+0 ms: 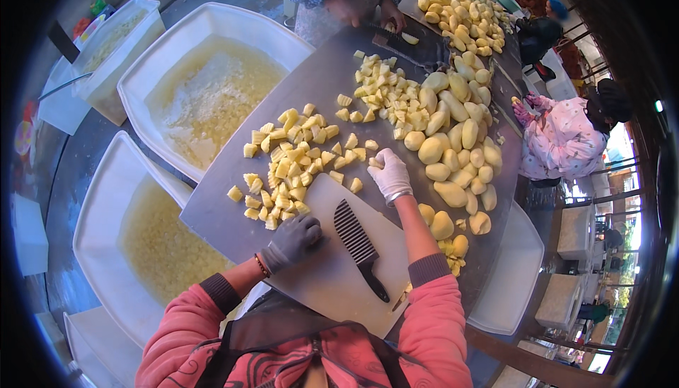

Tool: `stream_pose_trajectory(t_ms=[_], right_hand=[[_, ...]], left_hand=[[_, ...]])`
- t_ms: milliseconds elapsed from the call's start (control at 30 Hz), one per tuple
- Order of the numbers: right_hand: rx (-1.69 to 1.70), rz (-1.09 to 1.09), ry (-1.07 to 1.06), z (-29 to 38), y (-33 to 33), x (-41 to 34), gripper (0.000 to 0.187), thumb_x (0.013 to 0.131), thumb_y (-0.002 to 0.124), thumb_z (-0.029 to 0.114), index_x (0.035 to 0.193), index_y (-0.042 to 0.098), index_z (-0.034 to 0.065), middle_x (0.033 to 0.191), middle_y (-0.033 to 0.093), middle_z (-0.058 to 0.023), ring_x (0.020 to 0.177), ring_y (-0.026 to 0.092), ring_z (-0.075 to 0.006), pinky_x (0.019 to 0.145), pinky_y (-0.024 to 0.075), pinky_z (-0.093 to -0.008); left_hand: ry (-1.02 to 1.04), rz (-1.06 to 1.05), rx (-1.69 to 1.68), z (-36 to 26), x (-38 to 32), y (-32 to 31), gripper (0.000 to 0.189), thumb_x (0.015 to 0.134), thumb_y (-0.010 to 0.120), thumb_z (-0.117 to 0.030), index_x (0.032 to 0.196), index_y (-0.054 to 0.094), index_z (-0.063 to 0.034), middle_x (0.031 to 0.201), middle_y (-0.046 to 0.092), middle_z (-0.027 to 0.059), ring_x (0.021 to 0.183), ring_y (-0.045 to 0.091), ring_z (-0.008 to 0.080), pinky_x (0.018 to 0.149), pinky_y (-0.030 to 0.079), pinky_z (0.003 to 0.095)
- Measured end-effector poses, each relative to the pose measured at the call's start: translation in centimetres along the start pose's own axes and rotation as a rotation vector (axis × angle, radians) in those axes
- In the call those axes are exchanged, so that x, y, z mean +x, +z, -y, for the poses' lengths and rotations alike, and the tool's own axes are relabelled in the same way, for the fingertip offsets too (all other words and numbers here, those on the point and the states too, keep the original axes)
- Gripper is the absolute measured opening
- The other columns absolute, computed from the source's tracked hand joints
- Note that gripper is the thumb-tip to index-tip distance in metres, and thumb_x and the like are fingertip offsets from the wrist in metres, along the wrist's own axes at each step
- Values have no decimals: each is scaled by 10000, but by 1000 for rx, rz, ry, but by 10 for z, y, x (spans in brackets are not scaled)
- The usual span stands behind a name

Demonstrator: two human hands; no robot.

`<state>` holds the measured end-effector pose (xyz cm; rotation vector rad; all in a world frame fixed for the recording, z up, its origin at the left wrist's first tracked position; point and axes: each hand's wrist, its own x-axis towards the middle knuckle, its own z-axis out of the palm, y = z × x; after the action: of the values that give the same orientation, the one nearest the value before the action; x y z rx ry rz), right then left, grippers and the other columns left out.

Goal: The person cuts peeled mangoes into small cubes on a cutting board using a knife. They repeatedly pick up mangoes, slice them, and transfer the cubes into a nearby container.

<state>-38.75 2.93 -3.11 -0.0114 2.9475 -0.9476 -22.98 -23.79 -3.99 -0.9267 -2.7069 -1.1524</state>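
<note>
My left hand (293, 243), in a dark grey glove, rests curled at the left edge of a white cutting board (323, 266). Nothing shows in its fingers; the palm is hidden. Just beyond it lies a heap of crinkle-cut potato chunks (297, 160). Reaching past the board, my right hand (391, 174), in a white glove, pinches a small potato piece (375, 163). To the right of that hand are whole peeled potatoes (451, 149). A crinkle-cut knife (356, 245) with a black handle lies flat on the board, touched by neither hand.
Left of the metal table (233, 176) stand white tubs (132, 85) (95, 218) holding cut potato in liquid. Across the table a person (350, 0) works with a blade over a dark cloth. Another person (562, 133) stands at the right edge. More potatoes (467, 11) lie at the far end.
</note>
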Motion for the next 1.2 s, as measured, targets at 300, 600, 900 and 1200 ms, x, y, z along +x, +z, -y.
stream_pose_trajectory(t_ms=[300, 600, 900, 1200], right_hand=[[300, 320, -143, 64, -39, -120, 269, 797, 833, 191, 925, 676, 13, 825, 712, -111, 763, 696, -187, 712, 551, -343], [471, 363, 13, 64, -47, -163, 226, 931, 699, 213, 1010, 698, 2, 743, 673, -70, 628, 620, -118, 606, 507, -306], [544, 370, 137, 47, -48, -183, 215, 972, 620, 214, 1001, 663, 6, 678, 635, -67, 619, 633, -150, 602, 509, -330], [-116, -108, -49, 39, -16, -201, 203, 916, 610, 219, 836, 584, 34, 731, 652, -208, 709, 660, -407, 640, 509, -509]], left_hand=[[-275, -150, -686, -43, 31, -21, 336, 995, 647, -206, 1275, 597, -27, 997, 662, 73, 857, 600, 123, 783, 503, 301], [-525, 132, -998, -50, 29, -12, 265, 1014, 630, -273, 1163, 642, -54, 889, 604, -43, 750, 523, 45, 665, 456, 221], [-518, 201, -998, -59, 29, -3, 240, 997, 635, -224, 1172, 645, -60, 828, 595, -45, 682, 522, 44, 607, 455, 214], [-137, -69, -357, -87, 25, 28, 234, 877, 744, -174, 1035, 641, -36, 840, 667, 184, 721, 663, 346, 653, 531, 400]])
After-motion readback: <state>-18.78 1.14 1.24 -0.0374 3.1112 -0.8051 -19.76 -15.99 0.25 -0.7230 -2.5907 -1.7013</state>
